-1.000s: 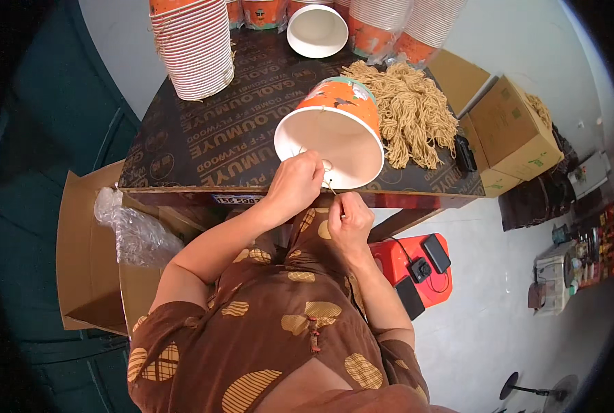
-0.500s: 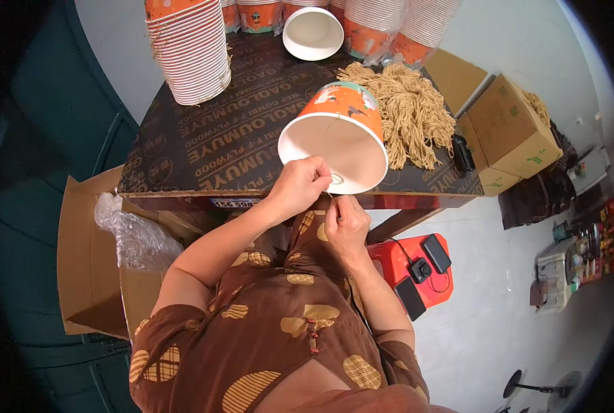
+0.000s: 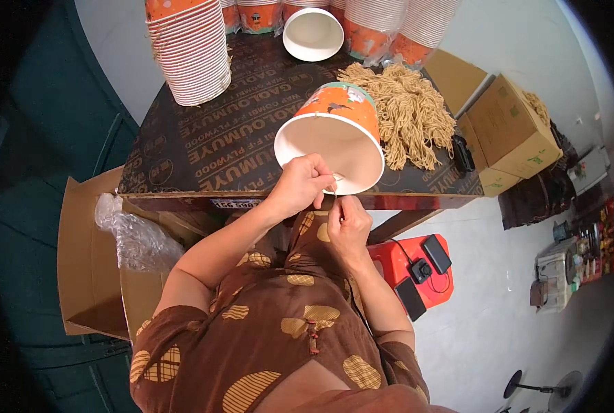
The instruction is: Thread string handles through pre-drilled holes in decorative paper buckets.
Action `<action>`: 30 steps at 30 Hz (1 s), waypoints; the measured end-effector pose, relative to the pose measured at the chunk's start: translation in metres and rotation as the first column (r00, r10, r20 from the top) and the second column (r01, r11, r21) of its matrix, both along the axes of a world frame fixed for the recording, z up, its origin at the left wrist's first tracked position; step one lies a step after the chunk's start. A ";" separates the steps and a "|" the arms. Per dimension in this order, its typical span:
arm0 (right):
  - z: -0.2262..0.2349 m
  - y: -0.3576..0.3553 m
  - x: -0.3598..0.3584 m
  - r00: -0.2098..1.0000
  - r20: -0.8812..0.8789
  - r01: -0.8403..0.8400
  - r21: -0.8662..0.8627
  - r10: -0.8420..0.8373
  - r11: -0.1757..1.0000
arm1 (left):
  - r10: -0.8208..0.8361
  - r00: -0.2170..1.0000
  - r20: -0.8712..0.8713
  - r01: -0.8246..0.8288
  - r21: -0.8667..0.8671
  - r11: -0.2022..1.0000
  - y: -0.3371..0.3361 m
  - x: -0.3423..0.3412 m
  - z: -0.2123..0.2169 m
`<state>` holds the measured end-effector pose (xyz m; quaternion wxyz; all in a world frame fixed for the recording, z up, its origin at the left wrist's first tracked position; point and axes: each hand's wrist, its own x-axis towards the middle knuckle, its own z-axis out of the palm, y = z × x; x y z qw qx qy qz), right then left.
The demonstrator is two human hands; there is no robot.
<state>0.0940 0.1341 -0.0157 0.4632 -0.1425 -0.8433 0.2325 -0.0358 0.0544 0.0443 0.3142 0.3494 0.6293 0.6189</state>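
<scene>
L hand (image 3: 303, 183) & R hand (image 3: 350, 224) both clamped on thin cord (image 3: 335, 195), nr side of orange tub (image 3: 334, 141).

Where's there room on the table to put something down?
The biggest bare tabletop patch is left of the tipped orange bucket, in front of the tall bucket stack. It's crowded at the back with more stacks, and on the right with tan cord.

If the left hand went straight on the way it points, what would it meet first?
Most likely the white inside wall of the orange-printed round paper tub, just ahead of the left hand; depth is unclear.
</scene>
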 end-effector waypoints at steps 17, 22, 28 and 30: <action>0.002 0.000 0.005 1.000 0.004 -0.018 -0.016 0.018 1.000 | 0.067 0.873 -0.483 -0.099 -0.042 0.994 0.001 0.009 0.005; 0.012 -0.004 0.006 0.999 -0.037 -0.005 0.068 0.007 0.998 | 0.057 0.859 -0.509 -0.087 -0.036 0.996 0.002 0.009 0.000; 0.022 -0.008 0.008 1.000 0.009 0.025 0.185 -0.027 0.982 | 0.058 0.864 -0.500 -0.090 -0.040 0.995 0.001 0.010 -0.003; 0.023 -0.008 0.006 0.999 0.018 0.030 0.184 -0.034 0.983 | 0.063 0.865 -0.498 -0.090 -0.031 0.996 0.001 0.010 -0.004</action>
